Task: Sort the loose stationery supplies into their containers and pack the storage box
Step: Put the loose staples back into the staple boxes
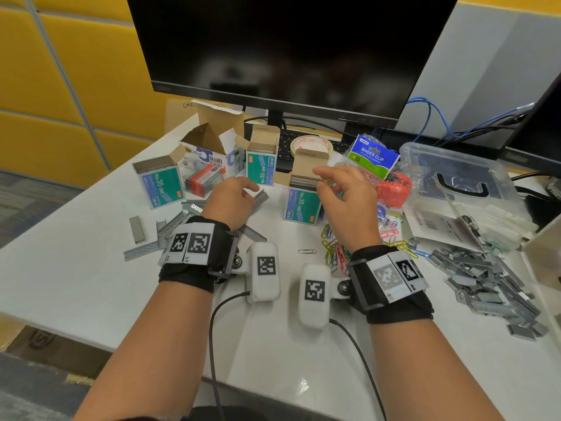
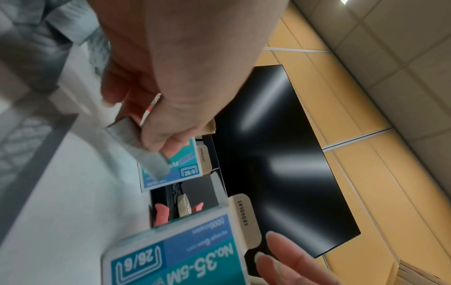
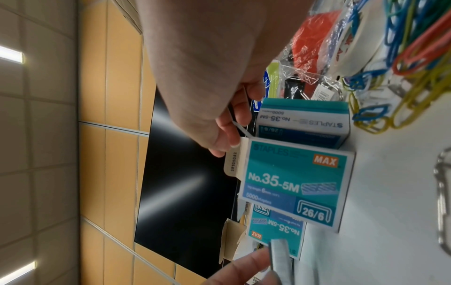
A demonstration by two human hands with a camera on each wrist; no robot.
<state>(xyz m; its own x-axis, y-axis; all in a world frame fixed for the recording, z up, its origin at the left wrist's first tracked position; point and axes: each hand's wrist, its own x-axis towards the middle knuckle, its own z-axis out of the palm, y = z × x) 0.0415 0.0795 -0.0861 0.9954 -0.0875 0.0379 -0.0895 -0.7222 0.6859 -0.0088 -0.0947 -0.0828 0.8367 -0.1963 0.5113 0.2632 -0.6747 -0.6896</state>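
Left hand (image 1: 230, 202) pinching a ridged grey metal staple strip (image 1: 260, 198), just left of the open teal cardboard staple box (image 1: 302, 202); right hand (image 1: 343, 192) fingers curled on that box's stacked staples

Left hand (image 1: 232, 202): pinches a staple strip (image 1: 260, 198).
Right hand (image 1: 346, 202): fingers at the open staple box (image 1: 302, 205).

Staple boxes (image 1: 261, 165) stand before the monitor (image 1: 282, 50), storage box (image 1: 455, 165) rightward.
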